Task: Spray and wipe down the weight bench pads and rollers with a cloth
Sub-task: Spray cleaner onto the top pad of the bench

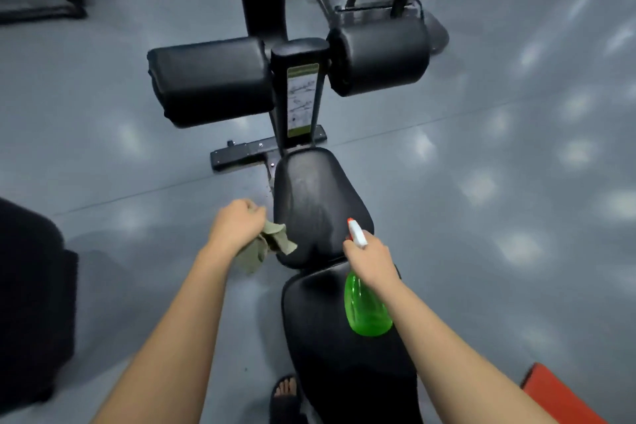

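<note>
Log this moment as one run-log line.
left hand grips cloth | right hand holds green spray bottle | nozzle toward seat pad

The left grip (237, 225) clutches a crumpled olive cloth (266, 246) just left of the black seat pad (315, 196). The right grip (373, 260) holds a green spray bottle (366, 308) at the seat pad's near right corner. Beyond the seat pad sit a left roller (210, 79) and a right roller (378, 57).

Open grey floor (481, 148) flanks the seat pad (316, 203); ahead, two rollers (210, 79) and an upright post (303, 93) block passage.
</note>
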### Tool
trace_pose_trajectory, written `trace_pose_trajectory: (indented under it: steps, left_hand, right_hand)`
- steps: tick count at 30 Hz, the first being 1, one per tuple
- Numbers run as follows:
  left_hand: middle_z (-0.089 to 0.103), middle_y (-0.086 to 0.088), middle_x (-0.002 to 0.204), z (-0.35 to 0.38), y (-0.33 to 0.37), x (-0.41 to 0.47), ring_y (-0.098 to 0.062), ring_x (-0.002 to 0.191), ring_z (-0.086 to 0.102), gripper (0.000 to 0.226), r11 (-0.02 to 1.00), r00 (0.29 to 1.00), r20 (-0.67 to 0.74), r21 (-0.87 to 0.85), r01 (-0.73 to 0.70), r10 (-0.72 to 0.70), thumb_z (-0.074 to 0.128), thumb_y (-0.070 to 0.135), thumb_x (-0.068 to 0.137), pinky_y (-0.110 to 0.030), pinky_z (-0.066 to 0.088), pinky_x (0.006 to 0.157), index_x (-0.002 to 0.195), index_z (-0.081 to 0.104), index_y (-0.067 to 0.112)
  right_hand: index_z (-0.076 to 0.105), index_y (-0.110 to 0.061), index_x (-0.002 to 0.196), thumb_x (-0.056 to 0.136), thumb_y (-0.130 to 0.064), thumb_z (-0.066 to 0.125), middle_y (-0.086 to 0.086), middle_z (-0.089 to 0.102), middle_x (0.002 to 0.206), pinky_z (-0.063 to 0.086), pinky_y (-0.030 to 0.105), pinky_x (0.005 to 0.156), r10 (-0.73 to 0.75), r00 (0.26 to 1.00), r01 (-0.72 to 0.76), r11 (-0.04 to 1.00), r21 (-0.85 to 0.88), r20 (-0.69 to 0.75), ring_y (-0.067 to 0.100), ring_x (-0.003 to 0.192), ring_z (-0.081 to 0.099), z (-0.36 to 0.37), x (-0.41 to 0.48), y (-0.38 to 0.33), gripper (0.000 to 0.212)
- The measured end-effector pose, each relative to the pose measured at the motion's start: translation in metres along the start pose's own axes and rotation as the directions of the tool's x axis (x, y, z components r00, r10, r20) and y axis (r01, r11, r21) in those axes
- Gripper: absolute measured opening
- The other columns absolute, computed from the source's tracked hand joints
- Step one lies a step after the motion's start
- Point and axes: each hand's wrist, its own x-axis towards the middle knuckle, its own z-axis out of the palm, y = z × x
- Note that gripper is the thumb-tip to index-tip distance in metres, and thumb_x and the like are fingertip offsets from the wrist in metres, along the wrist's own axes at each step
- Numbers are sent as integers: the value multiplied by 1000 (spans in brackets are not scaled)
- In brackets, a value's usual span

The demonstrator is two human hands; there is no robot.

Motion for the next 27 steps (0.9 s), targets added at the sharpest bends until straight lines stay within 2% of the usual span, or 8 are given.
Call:
trace_pose_trajectory:
  steps: [6, 11, 14, 16, 19, 22, 24, 27]
  left_hand:
    - [63, -24, 122, 90, -48, 48, -42, 116, 57, 29, 993, 990, -87, -46, 107, -110, 41, 27, 106, -42, 44, 93, 112, 57, 4]
    - [62, -27, 124, 198, -77, 72, -43, 114, 58, 32, 928, 897, -269, -232, 293, -351, 38, 22, 101, -42, 42, 87, 116, 57, 1]
    - [59, -30, 128, 254, -86, 68, -46, 119, 56, 34, 884, 851, -288, -310, 350, -439, 31, 28, 107, -44, 41, 90, 123, 48, 3]
    - [57, -34, 129, 271, -95, 62, -49, 119, 54, 37, 881, 840, -321, -342, 327, -437, 23, 34, 110, -46, 39, 90, 123, 43, 5]
    - [48, -38, 138, 285, -114, 48, -51, 127, 49, 34, 900, 879, -271, -310, 308, -394, 27, 31, 110, -48, 36, 100, 122, 39, 2]
    - [49, -33, 138, 303, -131, 40, -49, 126, 49, 32, 951, 931, -222, -176, 255, -291, 27, 29, 110, -49, 37, 100, 122, 41, 4]
    - [54, -31, 136, 316, -145, 40, -47, 124, 52, 33, 960, 919, -289, -160, 229, -268, 29, 33, 108, -47, 39, 96, 120, 45, 7]
    - [60, -30, 129, 326, -152, 49, -45, 120, 56, 34, 974, 881, -415, -88, 209, -227, 30, 36, 106, -45, 41, 92, 112, 49, 9]
  right_hand:
    - [47, -21, 73, 85, -33, 48, 3, 60, 77, 51, 41, 76, -117, 991, 118, 993, -15, 68, 33, 82, 65, 29, 94, 32, 17]
    - [56, -17, 81, 74, -42, 47, 3, 71, 90, 55, 51, 87, -214, 963, 212, 977, 30, 165, 39, 84, 69, 38, 174, 98, 28]
    - [60, -14, 98, 76, -40, 46, 6, 70, 97, 53, 50, 90, -278, 940, 281, 960, 10, 197, 39, 92, 66, 43, 194, 135, 36]
    - [63, -17, 106, 82, -34, 47, 6, 67, 93, 53, 45, 85, -316, 928, 322, 947, 1, 198, 33, 92, 62, 43, 190, 145, 33]
    - [58, -20, 90, 82, -29, 44, 6, 63, 89, 51, 41, 75, -330, 923, 339, 941, -12, 200, 30, 87, 58, 48, 181, 154, 18]
    - [64, -24, 112, 77, -33, 43, 7, 68, 94, 54, 47, 87, -354, 919, 355, 935, 25, 173, 29, 92, 61, 64, 178, 157, 42]
    - [63, -30, 121, 72, -38, 41, 7, 69, 99, 53, 47, 91, -378, 911, 374, 926, 56, 165, 30, 96, 61, 75, 178, 160, 54]
    - [63, -39, 114, 67, -45, 41, 5, 69, 100, 55, 47, 89, -381, 910, 376, 924, 66, 163, 29, 93, 65, 88, 194, 164, 52]
